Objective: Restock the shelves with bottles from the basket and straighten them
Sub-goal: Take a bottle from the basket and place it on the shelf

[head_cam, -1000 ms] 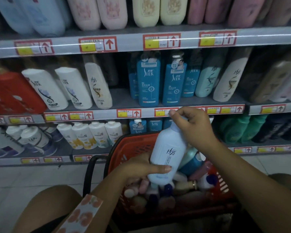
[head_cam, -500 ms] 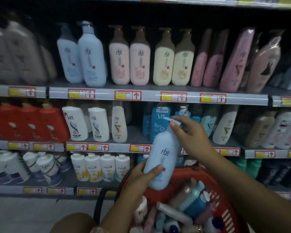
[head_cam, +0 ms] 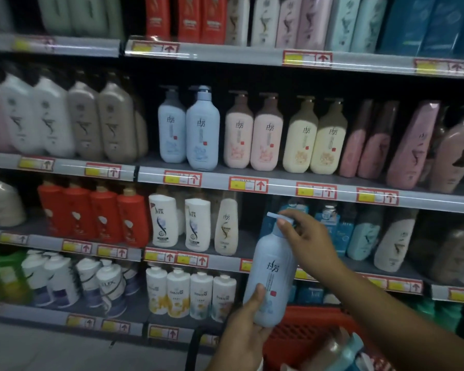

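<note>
Being lifted above the basket (head_cam: 314,328), the pale blue bottle (head_cam: 272,274) is gripped at base by left hand (head_cam: 248,333) & at pump by right hand (head_cam: 308,236), prob. for shelving beside 2 matching bottles (head_cam: 188,129).

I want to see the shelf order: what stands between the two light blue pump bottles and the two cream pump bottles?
In the head view, two pink pump bottles stand between the light blue pair and the cream pair.

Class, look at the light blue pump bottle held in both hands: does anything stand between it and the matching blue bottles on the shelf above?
Nothing visible blocks the way. The light blue bottle, held by the left hand and right hand, is below and right of the two matching blue bottles. Only open air and the shelf edge lie between.
</note>
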`<state>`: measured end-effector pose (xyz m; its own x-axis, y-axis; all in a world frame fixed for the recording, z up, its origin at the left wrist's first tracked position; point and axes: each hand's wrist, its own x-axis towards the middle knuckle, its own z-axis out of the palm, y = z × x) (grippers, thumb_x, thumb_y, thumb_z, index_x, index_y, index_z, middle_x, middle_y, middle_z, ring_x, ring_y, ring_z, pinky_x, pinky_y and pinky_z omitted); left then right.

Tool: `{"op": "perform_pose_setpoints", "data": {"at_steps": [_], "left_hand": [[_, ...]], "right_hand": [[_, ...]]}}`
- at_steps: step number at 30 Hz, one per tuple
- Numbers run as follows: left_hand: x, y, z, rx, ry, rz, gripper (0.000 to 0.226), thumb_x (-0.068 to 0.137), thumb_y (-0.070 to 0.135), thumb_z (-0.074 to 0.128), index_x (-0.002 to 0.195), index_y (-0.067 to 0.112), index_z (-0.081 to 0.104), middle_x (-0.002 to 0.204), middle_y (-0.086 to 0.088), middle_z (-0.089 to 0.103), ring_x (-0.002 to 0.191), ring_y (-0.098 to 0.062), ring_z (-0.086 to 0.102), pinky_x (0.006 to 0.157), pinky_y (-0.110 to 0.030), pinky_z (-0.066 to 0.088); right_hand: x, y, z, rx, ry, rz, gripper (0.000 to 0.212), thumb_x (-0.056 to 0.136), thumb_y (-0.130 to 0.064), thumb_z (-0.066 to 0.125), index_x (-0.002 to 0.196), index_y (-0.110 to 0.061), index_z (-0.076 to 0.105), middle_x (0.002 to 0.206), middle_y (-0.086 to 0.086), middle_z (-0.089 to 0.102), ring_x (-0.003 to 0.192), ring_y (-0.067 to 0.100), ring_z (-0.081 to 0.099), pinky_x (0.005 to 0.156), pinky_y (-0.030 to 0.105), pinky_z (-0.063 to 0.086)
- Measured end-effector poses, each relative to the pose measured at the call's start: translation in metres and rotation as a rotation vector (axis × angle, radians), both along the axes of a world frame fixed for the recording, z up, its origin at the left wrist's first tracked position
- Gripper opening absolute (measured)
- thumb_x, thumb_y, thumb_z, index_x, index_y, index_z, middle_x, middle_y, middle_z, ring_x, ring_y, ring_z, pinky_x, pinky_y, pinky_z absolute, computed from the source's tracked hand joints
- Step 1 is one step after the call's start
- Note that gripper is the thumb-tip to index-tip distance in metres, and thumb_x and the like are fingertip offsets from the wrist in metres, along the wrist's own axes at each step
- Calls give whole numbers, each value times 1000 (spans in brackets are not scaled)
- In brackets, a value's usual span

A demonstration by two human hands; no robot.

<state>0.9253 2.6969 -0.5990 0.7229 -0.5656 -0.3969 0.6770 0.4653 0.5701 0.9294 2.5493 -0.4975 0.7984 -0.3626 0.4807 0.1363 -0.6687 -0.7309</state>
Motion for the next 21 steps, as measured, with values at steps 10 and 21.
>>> {"op": "perform_pose_setpoints", "data": {"at_steps": [10, 21], "left_hand": [[42, 16, 9, -177, 18, 224, 50, 82, 13, 66, 126, -8, 57, 108, -26, 73, 104, -38, 68, 72, -39, 63], [115, 83, 116, -596, -69, 568, 38, 101, 19, 47, 128, -7, 54, 124, -27, 66, 119, -41, 61, 113, -56, 39]], "right_hand": [[22, 21, 27, 31, -52, 118, 34, 96, -38, 62, 129, -39, 53, 107, -24, 64, 92, -11, 61, 73, 18, 50], [130, 101, 172, -113, -245, 213, 30, 99, -38, 59, 127, -26, 54, 105, -11, 64, 95, 12, 64, 82, 34, 55]]}}
